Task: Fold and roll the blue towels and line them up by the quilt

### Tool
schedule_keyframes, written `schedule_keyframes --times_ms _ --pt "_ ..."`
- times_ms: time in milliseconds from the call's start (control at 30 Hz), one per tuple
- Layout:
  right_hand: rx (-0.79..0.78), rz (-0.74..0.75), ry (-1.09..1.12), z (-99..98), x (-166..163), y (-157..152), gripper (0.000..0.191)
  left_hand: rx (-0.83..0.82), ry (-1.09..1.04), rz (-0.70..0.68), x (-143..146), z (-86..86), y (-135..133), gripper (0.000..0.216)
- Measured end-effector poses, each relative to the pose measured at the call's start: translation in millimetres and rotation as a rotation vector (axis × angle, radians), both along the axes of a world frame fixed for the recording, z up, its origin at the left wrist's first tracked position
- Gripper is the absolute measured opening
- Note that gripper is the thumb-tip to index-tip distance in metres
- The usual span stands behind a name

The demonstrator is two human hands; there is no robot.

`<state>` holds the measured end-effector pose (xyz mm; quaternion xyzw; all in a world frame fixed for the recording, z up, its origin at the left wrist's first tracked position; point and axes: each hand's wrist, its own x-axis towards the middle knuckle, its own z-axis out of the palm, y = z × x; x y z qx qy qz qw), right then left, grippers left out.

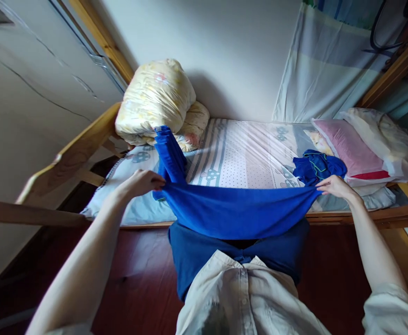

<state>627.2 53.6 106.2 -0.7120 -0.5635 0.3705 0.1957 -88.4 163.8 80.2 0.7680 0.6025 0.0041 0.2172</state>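
A blue cloth (241,209) is stretched between my hands, sagging in the middle just above my lap. My left hand (144,180) pinches its left corner, and my right hand (335,187) pinches the right corner. Just beyond my left hand, a stack of folded blue cloths (171,153) lies on the bed, leaning toward the bedding. Behind my right hand rests a crumpled heap of blue cloth (317,165) with a thin green edging. Whether that heap is one piece or several I cannot tell.
The bed (246,153) has a patterned sheet and a wooden frame. A rolled yellow quilt (157,97) sits at the back left. Pink and white pillows (354,146) lie at the right. A wooden rail (71,144) closes the left end, and a pale curtain (316,70) hangs behind.
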Motion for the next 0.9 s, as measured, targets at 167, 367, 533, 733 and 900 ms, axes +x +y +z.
schedule_keyframes --times_ms 167,367,533,733,900 --pt "0.368 -0.118 -0.138 -7.5 -0.6 50.4 0.015 0.455 -0.045 0.06 4.8 -0.6 36.0 0.032" --pt "0.669 -0.156 -0.104 -32.4 -3.1 58.1 0.019 0.83 -0.243 0.189 13.5 -16.2 22.4 0.035" --pt "0.632 -0.147 0.028 -95.6 -8.2 53.0 0.022 0.694 -0.274 0.177 21.0 -71.8 5.2 0.037" --pt "0.459 -0.126 -0.117 -174.3 -26.4 48.9 0.023 0.304 -0.116 0.184 31.5 -156.2 -4.3 0.036" --pt "0.106 -0.14 -0.283 -218.4 -63.1 33.3 0.026 -0.016 0.136 0.231 56.2 -207.2 -26.0 0.034"
